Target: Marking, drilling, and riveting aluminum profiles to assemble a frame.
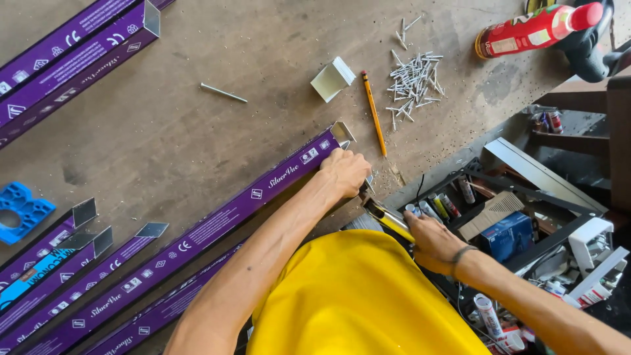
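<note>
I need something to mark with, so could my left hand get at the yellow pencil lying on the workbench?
Probably yes. The left hand rests on the end of the purple-wrapped metal profile, and the yellow pencil lies just beyond it on bare workbench, with nothing between.

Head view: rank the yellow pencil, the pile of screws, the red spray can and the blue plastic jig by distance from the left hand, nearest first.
From the left hand, which rests on the end of a purple profile:
1. Yellow pencil, just above the hand.
2. Pile of screws, beyond the pencil, up and right.
3. Red spray can, top right corner.
4. Blue plastic jig, far left edge.
</note>
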